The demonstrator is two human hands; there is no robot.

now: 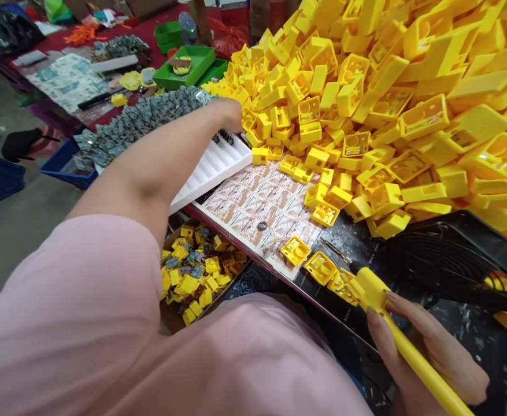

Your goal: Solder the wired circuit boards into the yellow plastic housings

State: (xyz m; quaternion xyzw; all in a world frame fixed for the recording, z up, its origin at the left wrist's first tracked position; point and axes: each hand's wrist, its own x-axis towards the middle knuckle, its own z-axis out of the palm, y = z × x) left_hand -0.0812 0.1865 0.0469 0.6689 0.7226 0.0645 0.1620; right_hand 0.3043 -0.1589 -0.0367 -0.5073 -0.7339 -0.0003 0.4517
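Observation:
My right hand [430, 341] is wrapped round the yellow handle of a soldering iron [418, 352]. The iron's metal tip points up and left, just above the board. Close to it, a row of open yellow plastic cases [295, 251] lies along the near edge; thin wires show at the case nearest the iron. My left hand [229, 112] reaches across to the far end of a white ridged foam tray [212, 173], by some small dark parts [224, 136]. Its fingers are hidden from me. A small black round part [262, 226] rests on the patterned sheet [253, 199].
A large heap of yellow cases [344, 104] covers the right and back. Beyond my left arm, a blue crate [69, 170] holds many grey-green parts. Below the board sits a box of mixed pieces [196, 266]. Green trays [192, 63] stand behind; a black grille [435, 271] lies right.

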